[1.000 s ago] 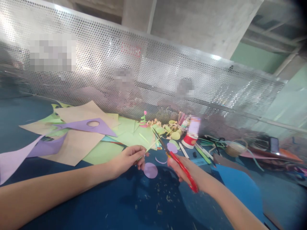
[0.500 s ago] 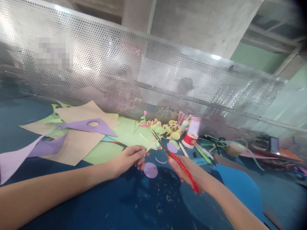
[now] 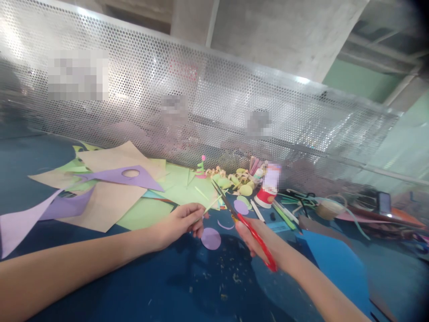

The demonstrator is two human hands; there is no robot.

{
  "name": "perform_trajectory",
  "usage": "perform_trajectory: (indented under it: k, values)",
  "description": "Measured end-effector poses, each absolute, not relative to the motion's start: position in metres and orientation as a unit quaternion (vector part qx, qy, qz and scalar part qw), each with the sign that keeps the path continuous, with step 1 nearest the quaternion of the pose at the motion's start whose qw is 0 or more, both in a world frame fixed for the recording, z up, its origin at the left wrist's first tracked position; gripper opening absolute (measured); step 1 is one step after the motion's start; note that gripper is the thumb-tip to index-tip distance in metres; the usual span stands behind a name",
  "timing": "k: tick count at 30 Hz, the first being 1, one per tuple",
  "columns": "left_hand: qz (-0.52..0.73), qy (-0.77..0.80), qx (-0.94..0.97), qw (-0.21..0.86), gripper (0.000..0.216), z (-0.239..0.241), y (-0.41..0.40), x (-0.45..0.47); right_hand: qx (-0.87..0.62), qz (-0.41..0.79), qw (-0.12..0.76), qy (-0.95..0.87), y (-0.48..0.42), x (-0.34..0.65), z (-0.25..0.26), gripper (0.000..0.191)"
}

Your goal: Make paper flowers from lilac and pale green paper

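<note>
Red scissors (image 3: 250, 227) filled the right hand (image 3: 271, 240), mid-frame. The left hand (image 3: 183, 222) pinched a green strip (image 3: 212, 205), apparently steadying it by the blades (image 3: 228, 205).

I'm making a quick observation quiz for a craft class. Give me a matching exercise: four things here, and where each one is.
1. Red-handled scissors
2. Thin green strip
3. Purple sheet with a round hole
4. Blue sheet

A. Lying over beige paper
B. Pinched in the left hand
C. To the right of the right hand
D. Held in the right hand

Pairs: 1-D, 2-B, 3-A, 4-C
</note>
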State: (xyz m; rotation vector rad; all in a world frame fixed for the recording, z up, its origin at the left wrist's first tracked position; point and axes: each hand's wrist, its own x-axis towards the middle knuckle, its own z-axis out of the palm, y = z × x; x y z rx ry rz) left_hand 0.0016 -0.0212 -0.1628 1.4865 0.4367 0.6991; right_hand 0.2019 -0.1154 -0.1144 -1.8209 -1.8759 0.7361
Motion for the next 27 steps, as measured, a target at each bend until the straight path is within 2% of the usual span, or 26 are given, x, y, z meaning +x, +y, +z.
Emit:
perform_trajectory:
  k: [3,9,15,27]
  values:
    - [0.312,0.197,0.652,0.662,0.031,-0.1622,-0.0220,0.0022,-0.651,0.301,0.220,-0.661,-0.1153,0.2028,-0.1149,0.050]
    - [0.315,0.201,0.647,0.664,0.033,-0.1595,-0.0242,0.0026,-0.651,0.281,0.212,-0.673,-0.1180,0.2020,-0.1137,0.051]
    - [0.312,0.193,0.650,0.665,0.031,-0.1603,-0.0236,0.0016,-0.670,0.318,0.219,-0.634,-0.1149,0.2029,-0.1138,0.052]
    - [0.311,0.199,0.649,0.665,0.029,-0.1609,-0.0238,0.0021,-0.688,0.267,0.182,-0.650,-0.1099,0.2062,-0.1075,0.055]
